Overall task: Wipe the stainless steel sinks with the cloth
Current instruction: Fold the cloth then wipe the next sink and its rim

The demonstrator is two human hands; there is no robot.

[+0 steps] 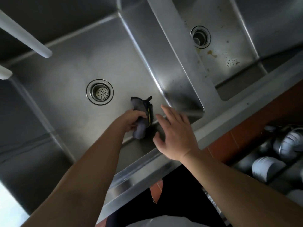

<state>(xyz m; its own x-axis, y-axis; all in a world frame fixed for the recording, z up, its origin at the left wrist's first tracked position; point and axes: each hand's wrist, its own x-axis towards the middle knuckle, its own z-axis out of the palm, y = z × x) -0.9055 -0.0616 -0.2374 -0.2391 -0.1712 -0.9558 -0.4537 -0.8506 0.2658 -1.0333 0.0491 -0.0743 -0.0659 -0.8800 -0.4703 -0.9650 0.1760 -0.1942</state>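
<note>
A crumpled grey cloth (142, 115) with dark edging and a yellow stripe lies against the front right corner of the middle stainless steel sink (68, 66). My left hand (131, 120) grips the cloth from the left, down inside the basin. Just to its right, my right hand (173, 133) hovers with fingers spread and relaxed over the sink's front rim, holding nothing. The basin's round perforated drain (100, 92) sits left of the cloth. A second sink (226, 22) to the right has brown stains and specks around its open drain (200, 37).
Two white faucet spouts (24, 38) reach in from the upper left. A steel divider (185, 51) separates the two basins. Stacked metal bowls (268, 167) sit on a low rack at the lower right, above a red tiled floor (242, 138).
</note>
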